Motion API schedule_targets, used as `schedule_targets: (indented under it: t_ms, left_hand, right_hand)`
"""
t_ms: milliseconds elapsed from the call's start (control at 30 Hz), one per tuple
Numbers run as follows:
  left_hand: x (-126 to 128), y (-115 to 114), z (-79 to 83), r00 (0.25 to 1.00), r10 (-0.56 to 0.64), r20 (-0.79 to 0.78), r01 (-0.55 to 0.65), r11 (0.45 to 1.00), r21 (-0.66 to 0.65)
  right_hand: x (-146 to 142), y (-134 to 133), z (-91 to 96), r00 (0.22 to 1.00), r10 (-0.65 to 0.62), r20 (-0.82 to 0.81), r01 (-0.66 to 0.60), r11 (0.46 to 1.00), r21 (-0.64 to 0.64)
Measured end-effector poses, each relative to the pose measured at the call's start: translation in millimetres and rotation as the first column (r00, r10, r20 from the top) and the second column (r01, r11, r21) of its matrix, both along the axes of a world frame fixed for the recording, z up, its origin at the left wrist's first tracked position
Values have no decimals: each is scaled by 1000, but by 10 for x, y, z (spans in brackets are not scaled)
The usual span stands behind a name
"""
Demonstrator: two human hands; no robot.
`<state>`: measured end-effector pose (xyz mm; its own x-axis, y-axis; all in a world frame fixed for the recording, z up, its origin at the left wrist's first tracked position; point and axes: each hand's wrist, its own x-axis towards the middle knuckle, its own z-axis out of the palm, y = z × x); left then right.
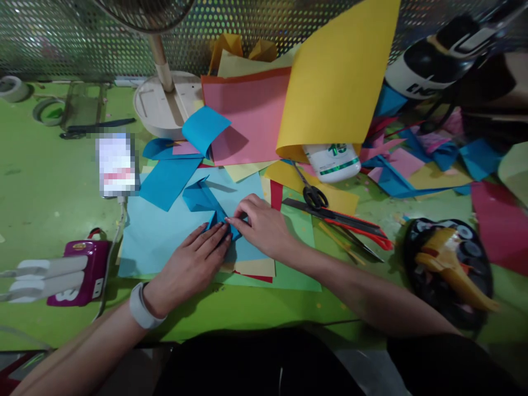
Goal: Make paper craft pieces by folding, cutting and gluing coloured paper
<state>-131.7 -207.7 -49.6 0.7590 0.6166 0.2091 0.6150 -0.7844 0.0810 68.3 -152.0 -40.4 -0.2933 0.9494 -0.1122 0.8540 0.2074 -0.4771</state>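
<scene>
A folded blue paper piece [203, 199] lies on a light blue sheet [157, 236] in the middle of the green table [45, 192]. My left hand [193, 263] lies flat on the near end of the fold, fingers stretched out and pressing down. My right hand [264, 225] rests just right of it, fingertips bent and pinched onto the same fold near where both hands meet. A white band sits on my left wrist.
Scissors [313, 193], a red-handled cutter [350, 223] and a white glue bottle [333, 160] lie right of the hands. Pink [251, 115] and yellow [338, 77] sheets lean at the back by a fan base [165, 104]. A magenta device [82, 272] sits left, a dark palette [449, 269] right.
</scene>
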Motion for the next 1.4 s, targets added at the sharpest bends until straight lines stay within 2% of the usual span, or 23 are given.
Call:
schedule_targets:
  t_ms: [567, 1133, 1400]
  left_hand:
    - [52, 35, 10, 998, 61, -16, -61, 998, -18]
    - [53, 41, 26, 998, 56, 0, -56, 997, -54]
    - [53, 63, 16, 1000, 13, -12, -13, 1000, -23]
  right_hand:
    - [7, 3, -5, 1000, -2, -8, 2, 1000, 13]
    - [16, 2, -5, 1000, -10, -16, 10, 1000, 14]
    - [34, 18, 16, 994, -42, -97, 41, 999, -14]
